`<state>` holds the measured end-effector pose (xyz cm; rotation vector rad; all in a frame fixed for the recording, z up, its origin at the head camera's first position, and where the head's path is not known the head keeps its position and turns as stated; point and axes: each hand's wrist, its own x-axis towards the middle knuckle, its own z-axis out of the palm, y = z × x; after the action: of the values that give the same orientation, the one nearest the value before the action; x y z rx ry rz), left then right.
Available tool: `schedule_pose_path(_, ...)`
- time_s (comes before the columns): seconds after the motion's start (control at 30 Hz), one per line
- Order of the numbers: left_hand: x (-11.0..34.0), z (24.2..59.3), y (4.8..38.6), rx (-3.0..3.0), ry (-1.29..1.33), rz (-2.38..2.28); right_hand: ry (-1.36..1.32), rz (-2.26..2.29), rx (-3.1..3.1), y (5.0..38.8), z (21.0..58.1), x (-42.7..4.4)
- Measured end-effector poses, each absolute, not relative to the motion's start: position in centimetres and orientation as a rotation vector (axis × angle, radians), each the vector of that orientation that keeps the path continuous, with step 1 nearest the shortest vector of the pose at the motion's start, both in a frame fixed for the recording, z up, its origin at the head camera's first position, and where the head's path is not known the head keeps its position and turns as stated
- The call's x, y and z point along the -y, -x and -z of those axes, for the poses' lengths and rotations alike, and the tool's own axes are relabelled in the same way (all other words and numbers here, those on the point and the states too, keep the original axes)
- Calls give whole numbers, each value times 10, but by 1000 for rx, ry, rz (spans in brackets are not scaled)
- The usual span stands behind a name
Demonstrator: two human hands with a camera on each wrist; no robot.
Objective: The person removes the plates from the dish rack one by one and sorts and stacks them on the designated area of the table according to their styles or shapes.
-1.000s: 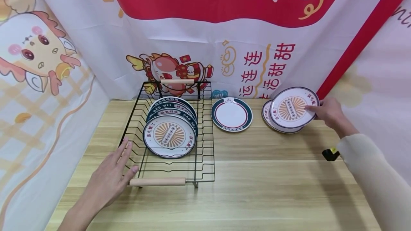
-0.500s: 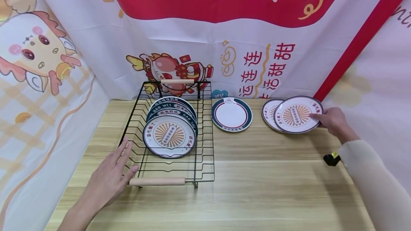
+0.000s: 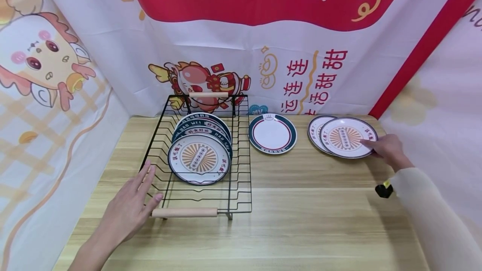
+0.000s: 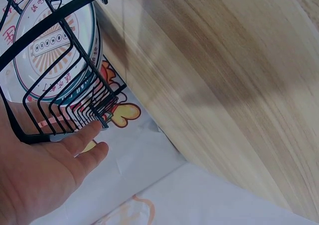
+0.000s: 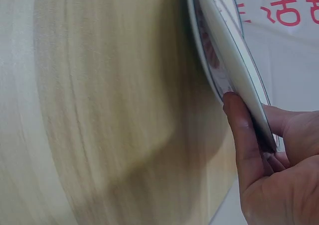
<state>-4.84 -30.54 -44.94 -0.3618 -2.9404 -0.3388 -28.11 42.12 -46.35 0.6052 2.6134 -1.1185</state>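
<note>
Right grip [image 3: 388, 147] is closed on the rim of a sunburst plate [image 3: 344, 137], pinching it between thumb and fingers at the right of the frame. It looks like glazed ceramic: probably stiff, moderately weighty, slick and easily chipped, so the rim, held from both faces, seems the surest hold. It overlaps a matching plate [image 3: 314, 131]. Nearer the centre, a green-rimmed plate [image 3: 272, 134] lies on the desk [image 3: 320, 216]. Left of centre, the left grip [image 3: 126, 210], fingers extended and holding nothing, lies against the wire rack [image 3: 184, 213].
</note>
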Motion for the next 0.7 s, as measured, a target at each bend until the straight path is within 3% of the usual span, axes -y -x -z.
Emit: schedule_pose_path(0.7, 305, 449, 48, 2950, 353, 335, -539, 931, -2657, 288, 490, -402)
